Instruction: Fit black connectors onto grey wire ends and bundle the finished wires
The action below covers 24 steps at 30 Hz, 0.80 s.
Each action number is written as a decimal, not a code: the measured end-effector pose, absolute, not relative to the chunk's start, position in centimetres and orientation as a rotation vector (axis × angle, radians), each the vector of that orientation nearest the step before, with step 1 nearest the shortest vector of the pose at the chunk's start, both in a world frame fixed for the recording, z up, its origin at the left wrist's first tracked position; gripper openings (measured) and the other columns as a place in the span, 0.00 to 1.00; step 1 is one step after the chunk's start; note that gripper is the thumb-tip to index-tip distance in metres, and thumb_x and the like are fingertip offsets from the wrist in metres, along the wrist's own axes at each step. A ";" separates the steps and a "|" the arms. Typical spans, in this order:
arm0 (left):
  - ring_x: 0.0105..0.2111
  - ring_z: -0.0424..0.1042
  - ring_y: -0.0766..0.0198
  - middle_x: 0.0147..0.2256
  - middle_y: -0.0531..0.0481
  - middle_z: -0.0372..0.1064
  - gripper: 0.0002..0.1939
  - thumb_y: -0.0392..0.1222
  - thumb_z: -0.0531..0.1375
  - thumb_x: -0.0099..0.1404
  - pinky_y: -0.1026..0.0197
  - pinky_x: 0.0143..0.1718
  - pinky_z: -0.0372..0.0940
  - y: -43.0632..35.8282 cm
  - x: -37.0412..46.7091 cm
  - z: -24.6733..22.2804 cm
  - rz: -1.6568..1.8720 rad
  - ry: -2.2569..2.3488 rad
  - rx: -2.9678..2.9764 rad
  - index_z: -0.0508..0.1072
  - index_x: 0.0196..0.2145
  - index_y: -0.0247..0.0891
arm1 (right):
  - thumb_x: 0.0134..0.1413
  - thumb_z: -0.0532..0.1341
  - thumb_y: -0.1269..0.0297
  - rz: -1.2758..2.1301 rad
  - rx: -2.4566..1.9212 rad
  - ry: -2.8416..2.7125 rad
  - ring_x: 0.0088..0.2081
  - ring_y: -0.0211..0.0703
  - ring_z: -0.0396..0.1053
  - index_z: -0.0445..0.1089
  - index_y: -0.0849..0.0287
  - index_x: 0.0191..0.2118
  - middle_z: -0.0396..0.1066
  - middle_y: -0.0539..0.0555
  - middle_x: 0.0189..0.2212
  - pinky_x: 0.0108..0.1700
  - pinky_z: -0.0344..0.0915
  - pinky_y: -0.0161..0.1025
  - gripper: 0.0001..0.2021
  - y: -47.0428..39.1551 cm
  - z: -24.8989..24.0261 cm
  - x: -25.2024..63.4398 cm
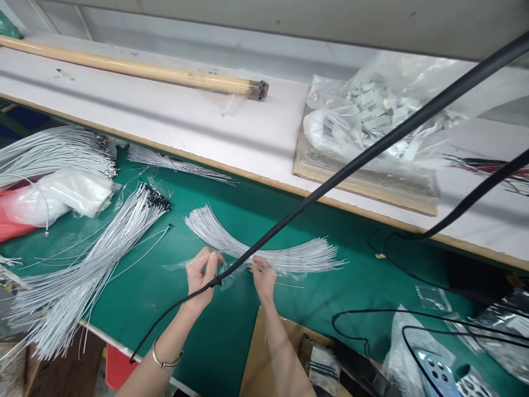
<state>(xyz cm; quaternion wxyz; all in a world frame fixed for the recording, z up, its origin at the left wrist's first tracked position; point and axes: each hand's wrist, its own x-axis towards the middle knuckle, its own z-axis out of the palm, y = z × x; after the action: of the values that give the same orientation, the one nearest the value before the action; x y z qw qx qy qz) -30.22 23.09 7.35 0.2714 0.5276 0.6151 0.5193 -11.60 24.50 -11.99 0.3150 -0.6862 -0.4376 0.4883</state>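
Note:
A fanned bundle of thin white wires (301, 255) lies on the green work surface (231, 336), with its middle behind my hands and a black cable. My left hand (201, 278) is just in front of the bundle's left half, thumb and fingertips pinched together on clear plastic film (229, 280). The film stretches towards my right hand (263, 278), whose fingers are curled closed at the bundle's middle. What its fingertips grip is hidden. A metal bangle (165, 363) circles my left wrist.
A thick black cable (314, 196) crosses the view diagonally in front of the hands. White wires with black connectors (103, 248) are heaped at left. A raised white shelf (248, 127) holds a wooden pole (165, 71) and a bag of white parts (380, 116). Below sits an open cardboard box (258, 353).

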 end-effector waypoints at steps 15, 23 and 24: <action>0.50 0.74 0.54 0.55 0.41 0.70 0.16 0.45 0.61 0.72 0.47 0.50 0.74 30.5 -27.6 -2.9 0.272 1.473 1.906 0.72 0.54 0.38 | 0.67 0.64 0.58 1.101 -2.069 -1.105 0.44 0.45 0.75 0.73 0.60 0.50 0.75 0.55 0.47 0.47 0.75 0.47 0.13 25.1 -11.1 -13.7; 0.49 0.74 0.54 0.55 0.41 0.70 0.17 0.45 0.61 0.72 0.48 0.48 0.74 30.8 -26.7 -2.0 -0.102 1.333 2.093 0.72 0.55 0.38 | 0.67 0.64 0.58 1.162 -1.860 -0.937 0.39 0.42 0.75 0.73 0.61 0.48 0.75 0.53 0.42 0.42 0.75 0.44 0.12 24.6 -11.6 -12.7; 0.49 0.74 0.54 0.55 0.41 0.70 0.17 0.45 0.62 0.72 0.47 0.49 0.74 30.9 -26.5 -2.0 -0.140 1.309 2.119 0.72 0.55 0.37 | 0.67 0.64 0.58 1.181 -1.830 -0.901 0.39 0.42 0.75 0.73 0.62 0.47 0.75 0.53 0.42 0.42 0.75 0.43 0.12 24.4 -11.9 -12.6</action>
<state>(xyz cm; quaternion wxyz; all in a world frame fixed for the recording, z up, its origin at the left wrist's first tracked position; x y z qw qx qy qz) -26.52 30.86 -1.96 0.3177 0.8054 0.4977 -0.0532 -12.59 24.42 -11.89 0.3823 -0.7174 -0.3532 0.4631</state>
